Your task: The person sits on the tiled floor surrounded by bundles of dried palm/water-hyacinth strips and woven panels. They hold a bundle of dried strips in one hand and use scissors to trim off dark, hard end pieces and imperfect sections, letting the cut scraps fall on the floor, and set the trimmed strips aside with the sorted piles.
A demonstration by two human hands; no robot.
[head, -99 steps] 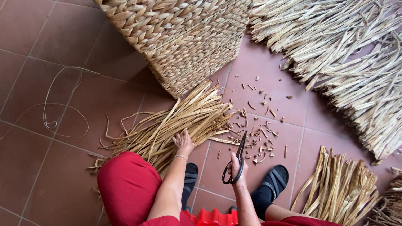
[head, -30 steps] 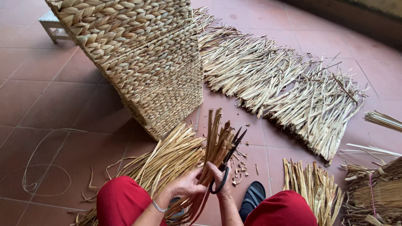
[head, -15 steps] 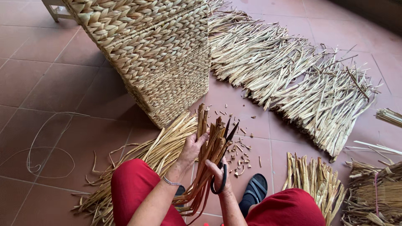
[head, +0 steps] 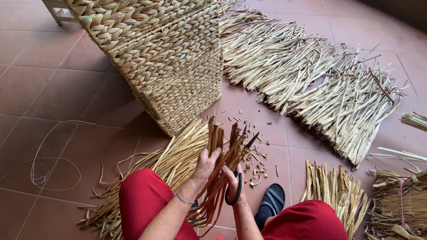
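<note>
My left hand (head: 206,164) grips a bunch of dried brown straw strips (head: 219,144), held upright in front of my knees. My right hand (head: 234,183) holds black-handled scissors (head: 240,171) with its fingers through the loops. The blades point up and stand open beside the bunch's upper ends. Below my hands the strips hang down between my red-trousered legs (head: 142,200). A pile of paler straw (head: 173,160) lies on the tiled floor just left of my hands.
A large woven basket (head: 164,58) stands ahead. Long rows of dried straw (head: 311,80) spread to the right. More bundles (head: 333,191) lie at lower right. Cut scraps (head: 255,166) litter the tiles. A loop of thin wire (head: 44,164) lies left. A black sandal (head: 271,200) shows.
Over three seconds my left hand lifted a bunch of strips from the floor pile and brought it upright. The right hand brought the scissors up to its ends. The view tilted toward the basket.
</note>
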